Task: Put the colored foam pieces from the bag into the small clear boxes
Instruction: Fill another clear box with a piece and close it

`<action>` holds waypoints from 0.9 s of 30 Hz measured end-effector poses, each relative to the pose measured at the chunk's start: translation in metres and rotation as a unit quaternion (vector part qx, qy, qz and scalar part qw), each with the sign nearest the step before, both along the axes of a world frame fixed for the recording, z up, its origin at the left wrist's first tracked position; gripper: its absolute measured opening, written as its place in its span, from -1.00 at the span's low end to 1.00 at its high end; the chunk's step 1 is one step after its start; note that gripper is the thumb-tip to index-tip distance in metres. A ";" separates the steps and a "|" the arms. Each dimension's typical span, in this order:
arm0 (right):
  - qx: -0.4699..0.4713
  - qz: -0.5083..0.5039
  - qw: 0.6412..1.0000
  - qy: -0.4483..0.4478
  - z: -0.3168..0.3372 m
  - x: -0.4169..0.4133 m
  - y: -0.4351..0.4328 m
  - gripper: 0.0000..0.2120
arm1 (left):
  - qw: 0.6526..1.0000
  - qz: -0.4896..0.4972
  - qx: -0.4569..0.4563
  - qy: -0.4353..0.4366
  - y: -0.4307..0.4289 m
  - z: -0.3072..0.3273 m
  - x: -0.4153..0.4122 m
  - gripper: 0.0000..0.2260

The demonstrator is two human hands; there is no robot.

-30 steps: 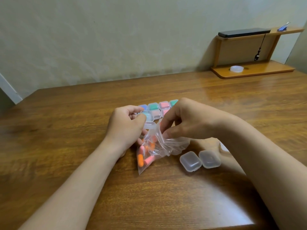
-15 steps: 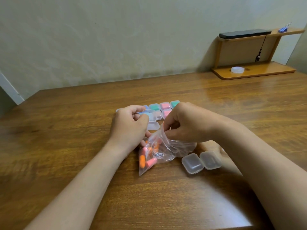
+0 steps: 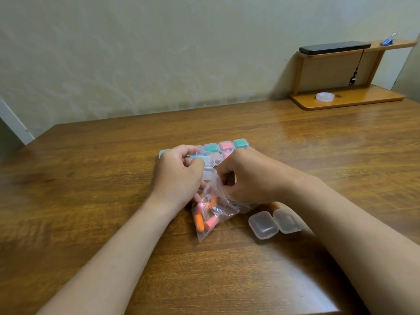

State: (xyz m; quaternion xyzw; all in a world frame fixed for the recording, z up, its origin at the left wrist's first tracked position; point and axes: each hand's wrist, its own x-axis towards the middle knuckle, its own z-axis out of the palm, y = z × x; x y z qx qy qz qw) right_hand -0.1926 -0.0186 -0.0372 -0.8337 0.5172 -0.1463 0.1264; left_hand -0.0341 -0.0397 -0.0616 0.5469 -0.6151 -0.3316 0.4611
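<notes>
Currently: Bag Mouth Held Up for Piece Removal

My right hand [image 3: 247,180] pinches the upper edge of the bag [image 3: 216,208], fingers curled tight on the plastic. Raising the mouth lets the contents settle in the low corner so they do not spill. My left hand [image 3: 179,176] is curled against the bag's left edge; I cannot tell whether it grips the plastic or something else. The bag's lower end rests on the tabletop [image 3: 113,201], between my hands and on the side nearest me.

Count, by type:
- Foam pieces [image 3: 199,222] in the bag: orange and pink, at least four; folds hide any others.
- Empty boxes [image 3: 263,225]: two, closed, side by side just right of the bag, which I judge keeps them in reach for filling.
- Filled boxes [image 3: 225,146]: at least six showing colour, grouped behind my hands, away from the work.
</notes>
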 end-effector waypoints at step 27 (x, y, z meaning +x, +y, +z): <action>-0.028 -0.094 0.975 -0.200 0.028 -0.025 0.002 -0.89 | 0.995 0.019 -0.091 -0.040 -0.001 0.002 0.005 -0.77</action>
